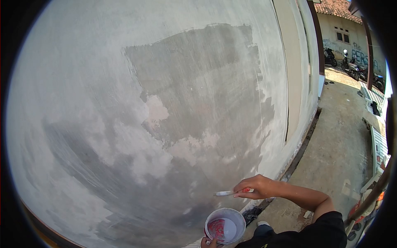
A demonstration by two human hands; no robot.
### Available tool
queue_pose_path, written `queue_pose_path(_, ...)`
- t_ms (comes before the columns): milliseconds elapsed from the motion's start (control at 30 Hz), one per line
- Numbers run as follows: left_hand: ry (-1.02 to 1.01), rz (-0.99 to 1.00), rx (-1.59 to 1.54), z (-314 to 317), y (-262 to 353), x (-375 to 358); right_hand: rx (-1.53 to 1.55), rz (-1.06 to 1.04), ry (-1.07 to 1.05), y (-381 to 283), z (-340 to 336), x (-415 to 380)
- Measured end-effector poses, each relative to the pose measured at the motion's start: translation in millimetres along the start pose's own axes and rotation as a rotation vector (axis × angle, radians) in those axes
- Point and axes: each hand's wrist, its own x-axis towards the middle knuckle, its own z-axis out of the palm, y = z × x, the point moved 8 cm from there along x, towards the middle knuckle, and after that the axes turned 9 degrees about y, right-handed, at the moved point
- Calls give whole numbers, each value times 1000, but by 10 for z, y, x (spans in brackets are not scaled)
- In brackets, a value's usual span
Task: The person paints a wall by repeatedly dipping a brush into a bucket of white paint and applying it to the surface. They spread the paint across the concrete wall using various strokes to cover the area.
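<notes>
My right hand (255,187) is closed around a paintbrush (224,193), whose red handle shows at my fingers. The pale brush head points left, close in front of the wall (194,91). Below it, my left hand (209,243) grips the near rim of a small white bucket (242,235). White liquid lies inside the bucket, along with a red patch on its left side. A large darker grey area with brushed, ragged edges covers the middle of the pale wall. Lighter blotches show within and beside it.
A concrete path (331,140) runs along the wall's foot, with a narrow gutter (304,144) between them. White slatted panels (378,144) and a pole (378,186) stand at the right. Several motorbikes (353,69) are parked far back by a house.
</notes>
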Motion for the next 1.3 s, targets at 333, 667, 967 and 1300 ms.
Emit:
queue_pose_path(333,-93,-36,22,246,5,3,110,231,-330,241,1076,-1046)
queue_pose_path(667,-94,-83,53,356,205,-206,127,-342,550,-1702,-1282,-135)
queue_pose_path(967,-93,-100,22,370,237,-322,-177,-1015,438,-3163,-1692,-480)
queue_pose_path(1300,-72,-73,-27,345,292,-373,-308,-982,473,-3176,-1699,-408)
